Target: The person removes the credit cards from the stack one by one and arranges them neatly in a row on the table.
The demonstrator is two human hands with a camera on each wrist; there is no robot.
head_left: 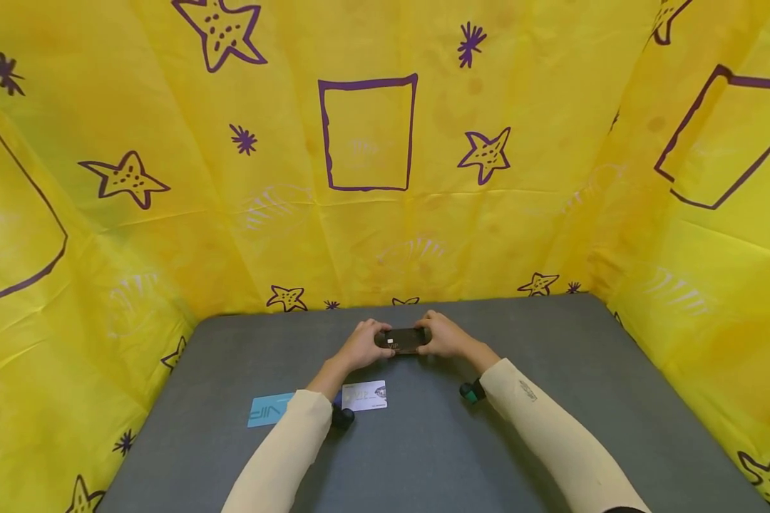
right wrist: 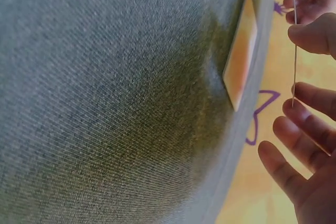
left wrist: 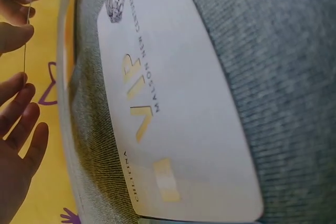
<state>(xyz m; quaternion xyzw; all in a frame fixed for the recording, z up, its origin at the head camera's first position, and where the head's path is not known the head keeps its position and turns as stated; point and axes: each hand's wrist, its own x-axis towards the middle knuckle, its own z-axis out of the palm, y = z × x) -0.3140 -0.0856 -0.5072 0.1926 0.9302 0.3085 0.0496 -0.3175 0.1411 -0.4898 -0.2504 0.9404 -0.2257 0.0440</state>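
My left hand [head_left: 361, 345] and right hand [head_left: 445, 335] pinch a dark VIP card [head_left: 406, 340] by its two ends, near the table's far edge. Both wrist views show the card edge-on as a thin line, held up off the table between thumbs and fingers. Behind it in the head view, nothing of its back shows. A white VIP card [left wrist: 157, 93] with gold lettering lies flat beside my left wrist. Left of that forearm is a light blue card [head_left: 270, 410], partly covered by the sleeve.
The dark grey table [head_left: 423, 456] meets a yellow patterned cloth [head_left: 372, 242] at the back and sides. An orange-and-white flat piece [right wrist: 241, 53] appears near the table's far edge in the right wrist view. Black straps with cameras sit at both wrists.
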